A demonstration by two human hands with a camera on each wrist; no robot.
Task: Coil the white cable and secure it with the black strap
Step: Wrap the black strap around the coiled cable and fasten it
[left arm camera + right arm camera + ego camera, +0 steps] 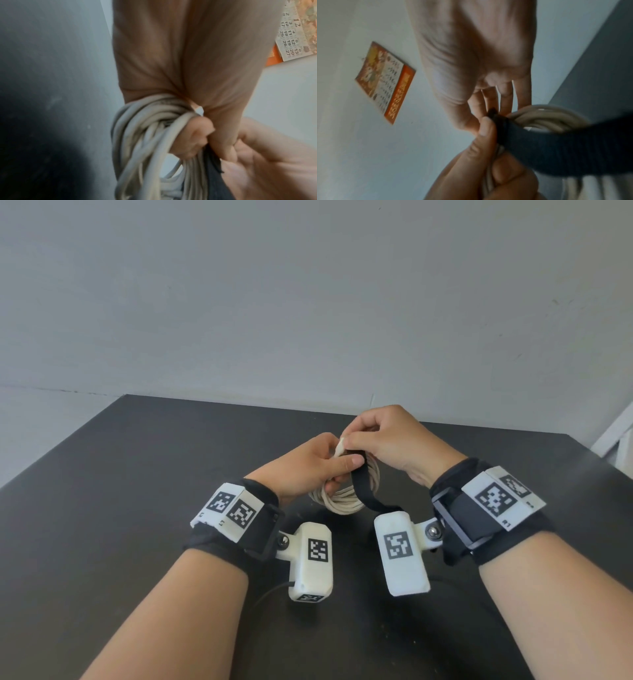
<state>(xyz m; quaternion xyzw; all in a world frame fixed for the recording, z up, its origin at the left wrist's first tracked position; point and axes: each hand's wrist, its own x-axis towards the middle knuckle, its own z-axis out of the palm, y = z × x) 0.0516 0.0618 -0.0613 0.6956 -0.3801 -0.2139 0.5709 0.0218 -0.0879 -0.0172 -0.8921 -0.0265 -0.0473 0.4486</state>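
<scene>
Nearest the head camera, both forearms reach out over the dark tabletop (144,460), each wrist wearing a black band with white marker blocks. Beyond them the cable (342,498) hangs as a finished coil of several loops, held up off the tabletop between the two hands. The left hand (308,463) grips the coil, its fingers curled round the bundled strands and its thumb laid across the top. The strap (361,487) runs down over the coil's near side, and its loose tail hangs below toward the right wrist. The right hand (390,440) sits just above, touching the left; its thumb and fingers pinch the strap's upper end, beside a white cable end (339,448) that sticks up between the hands. On the pale wall behind hangs a calendar (385,82) with an orange border.
</scene>
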